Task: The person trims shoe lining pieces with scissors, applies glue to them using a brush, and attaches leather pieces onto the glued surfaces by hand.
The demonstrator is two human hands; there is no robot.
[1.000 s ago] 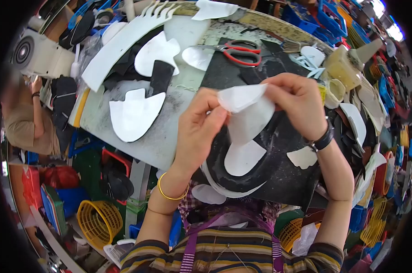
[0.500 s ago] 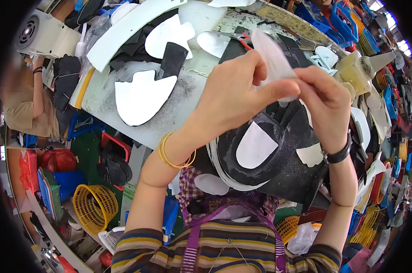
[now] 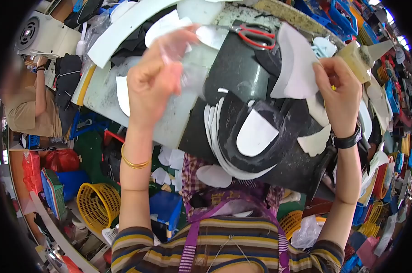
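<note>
My right hand (image 3: 338, 91) pinches the lower right edge of a curved off-white sheet piece (image 3: 297, 66), held up above the black mat. Off to the left, my left hand (image 3: 151, 84) is closed on a thin translucent film (image 3: 192, 78), smeared by motion. Red-handled scissors (image 3: 260, 44) lie behind, at the far end of the black mat (image 3: 233, 59). Nearer me, a white tongue-shaped piece (image 3: 257, 133) rests on a curved black piece (image 3: 231, 120), with several white curved layers (image 3: 215, 136) fanned along its edge.
A scalloped off-white piece (image 3: 314, 141) lies on the mat's right side. A pale plastic bottle (image 3: 358, 61) with a nozzle stands at the right. A yellow basket (image 3: 98, 207) is below left. Another person (image 3: 37, 104) sits at the far left.
My hands were close together over the off-white piece and have moved apart. The left went left with the translucent film; the right keeps the piece. The scissors now show more fully.
</note>
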